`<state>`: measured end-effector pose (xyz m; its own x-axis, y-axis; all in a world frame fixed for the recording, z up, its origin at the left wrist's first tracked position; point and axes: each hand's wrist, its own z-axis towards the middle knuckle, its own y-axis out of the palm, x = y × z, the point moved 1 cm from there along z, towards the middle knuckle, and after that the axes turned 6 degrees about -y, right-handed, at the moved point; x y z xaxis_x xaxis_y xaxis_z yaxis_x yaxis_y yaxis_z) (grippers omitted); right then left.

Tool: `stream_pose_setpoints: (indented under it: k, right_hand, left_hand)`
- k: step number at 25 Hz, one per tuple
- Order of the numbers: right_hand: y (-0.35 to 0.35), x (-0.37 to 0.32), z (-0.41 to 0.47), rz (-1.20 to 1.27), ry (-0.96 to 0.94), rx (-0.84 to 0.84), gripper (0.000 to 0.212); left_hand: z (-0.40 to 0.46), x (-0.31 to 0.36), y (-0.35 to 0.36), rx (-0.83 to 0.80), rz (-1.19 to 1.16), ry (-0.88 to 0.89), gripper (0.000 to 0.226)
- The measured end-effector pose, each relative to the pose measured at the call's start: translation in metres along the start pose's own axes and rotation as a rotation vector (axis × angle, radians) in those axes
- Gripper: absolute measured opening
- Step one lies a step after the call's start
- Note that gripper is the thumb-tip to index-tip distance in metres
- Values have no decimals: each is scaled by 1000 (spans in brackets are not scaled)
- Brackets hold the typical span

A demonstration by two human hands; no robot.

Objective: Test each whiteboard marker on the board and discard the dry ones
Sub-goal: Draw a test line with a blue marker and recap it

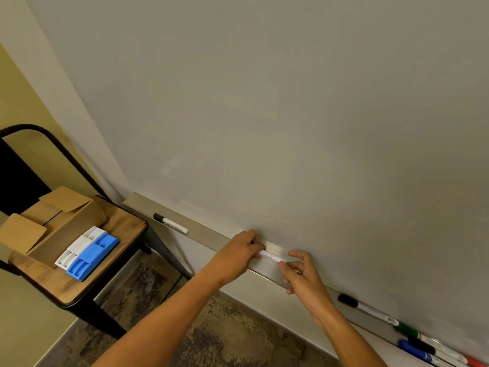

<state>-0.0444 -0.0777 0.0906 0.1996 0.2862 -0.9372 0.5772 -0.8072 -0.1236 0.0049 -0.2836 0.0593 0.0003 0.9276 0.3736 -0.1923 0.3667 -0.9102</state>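
Note:
A white-barrelled marker [270, 256] lies level over the metal tray [211, 235] under the whiteboard [264, 102]. My left hand [242, 250] grips its left end; its cap colour is hidden in my fingers. My right hand [300, 271] pinches its right end with thumb and fingertips. A black-capped marker [170, 223] lies at the tray's left end. On the tray to the right lie another black-capped marker [367, 309], a green-capped one [408, 330], a blue one [415, 350] and a red-ended one [473, 361].
A wood-topped stool [124, 229] with a black metal frame stands at left. It carries an open cardboard box [57, 223] and a blue and white plastic holder [88, 254]. Mottled carpet [211, 335] lies below.

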Motion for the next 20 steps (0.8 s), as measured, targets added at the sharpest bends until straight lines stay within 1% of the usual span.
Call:
stream_pose_setpoints:
  k: [3,6,7,9,11,13,17,20]
  right_hand:
    - [-8,9,5,-16,47,-7,27]
    - [-20,19,9,-55,80,15,23]
    - [-22,23,10,-70,93,23,22]
    - [-28,33,13,-108,119,44,19]
    - [-35,42,16,-142,146,79,18]
    - [-44,48,19,-162,161,121,16]
    - [-59,62,21,-248,164,190,10]
    - [-69,75,18,-337,158,232,7]
  left_hand:
    - [-3,-47,5,15,99,-30,21]
    - [-4,-79,-1,-42,64,-144,17]
    - [-3,-94,0,-51,115,-143,19]
    - [-4,-121,-1,-60,141,-207,26]
    - [-4,-142,-3,-69,176,-243,27]
    - [-5,-154,-6,-75,178,-273,31]
    - [-11,-171,-9,-81,282,-309,44]
    - [-13,-182,-9,-67,335,-331,43]
